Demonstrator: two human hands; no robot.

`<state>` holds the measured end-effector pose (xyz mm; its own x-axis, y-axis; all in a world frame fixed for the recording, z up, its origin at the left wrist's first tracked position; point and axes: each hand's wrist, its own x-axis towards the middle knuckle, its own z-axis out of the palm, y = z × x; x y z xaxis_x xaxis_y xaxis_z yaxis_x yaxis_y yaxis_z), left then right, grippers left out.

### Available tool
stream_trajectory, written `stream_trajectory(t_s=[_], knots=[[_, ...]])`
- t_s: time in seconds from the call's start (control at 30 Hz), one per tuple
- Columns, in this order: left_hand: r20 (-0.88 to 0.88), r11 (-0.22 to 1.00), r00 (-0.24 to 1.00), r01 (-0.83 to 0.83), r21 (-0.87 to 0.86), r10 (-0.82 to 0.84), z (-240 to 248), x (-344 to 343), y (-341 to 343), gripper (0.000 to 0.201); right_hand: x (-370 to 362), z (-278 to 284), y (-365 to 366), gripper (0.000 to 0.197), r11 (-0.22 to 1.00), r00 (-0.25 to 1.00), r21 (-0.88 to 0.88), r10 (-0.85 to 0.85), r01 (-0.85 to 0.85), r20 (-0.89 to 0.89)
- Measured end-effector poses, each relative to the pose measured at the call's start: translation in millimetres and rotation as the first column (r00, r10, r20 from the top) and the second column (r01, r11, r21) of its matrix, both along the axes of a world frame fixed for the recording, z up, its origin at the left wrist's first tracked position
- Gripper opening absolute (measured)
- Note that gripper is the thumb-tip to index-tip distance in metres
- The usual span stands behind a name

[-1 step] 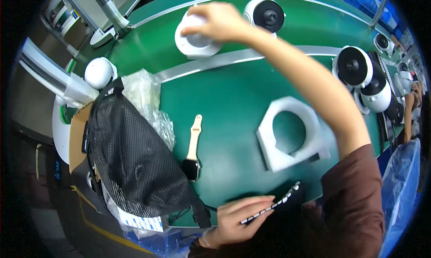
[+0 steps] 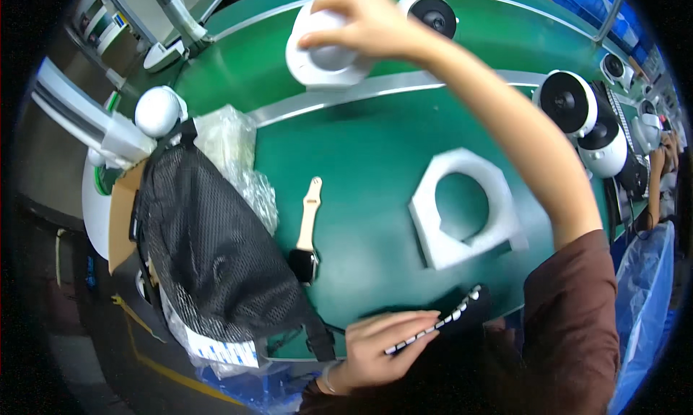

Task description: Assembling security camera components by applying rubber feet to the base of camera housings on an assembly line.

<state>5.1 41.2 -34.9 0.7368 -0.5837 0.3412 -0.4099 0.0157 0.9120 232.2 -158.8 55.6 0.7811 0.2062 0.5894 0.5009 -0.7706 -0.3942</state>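
Observation:
My right hand (image 2: 361,28) reaches far across the green bench, its fingers and thumb closed on a white rounded ring-shaped piece (image 2: 317,68). Motion blurs this piece, and I cannot tell whether it rests on the bench. Near the front edge, my left hand (image 2: 379,346) pinches a thin dark flat thing, whose edge carries a row of white segments (image 2: 440,325). Between my hands lie a watch (image 2: 308,231) with a pale strap and a thick white foam ring (image 2: 426,220) with angled outer sides.
A black mesh bag (image 2: 216,234) and clear plastic wrap (image 2: 231,137) occupy the left side. White round cameras with black fronts stand at the back (image 2: 433,14) and right (image 2: 567,104). A metal strip (image 2: 404,84) crosses the bench. At far right, another person's arm (image 2: 655,176) shows.
My right hand has shifted slightly right with the white ring-shaped piece. My left hand keeps its hold, and the bench scene has moved slightly in view.

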Motion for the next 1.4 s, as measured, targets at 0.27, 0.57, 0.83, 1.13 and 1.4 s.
stream_trajectory(t_s=[0.27, 0.57, 0.83, 1.13, 1.4], knots=[[-0.048, 0.998, 0.998, -0.048, 0.045, 0.050, 9, 0, -9, 0.016, -192, 37, -40, 0.023, 0.975, 0.897, 0.221, 0.111, -0.015, -0.429], [-0.086, 0.987, 0.988, -0.136, -0.091, 0.128, 27, -7, -26, 0.016, -189, -1, -35, 0.026, 0.999, 0.938, 0.023, 0.050, -0.045, -0.343], [-0.085, 0.959, 0.988, -0.143, -0.244, 0.126, 27, -5, -17, 0.017, -280, -14, -19, 0.035, 0.987, 0.992, 0.093, 0.128, -0.129, 0.015], [0.061, 0.960, 0.961, -0.265, -0.088, 0.271, 35, -17, -35, 0.024, -292, -24, -22, 0.016, 0.997, 0.994, 0.070, -0.039, 0.046, -0.101], [0.093, 0.961, 0.957, -0.273, -0.041, 0.275, 38, -15, -36, 0.022, -296, -21, -21, 0.015, 0.995, 0.990, -0.063, -0.090, 0.083, -0.113]])
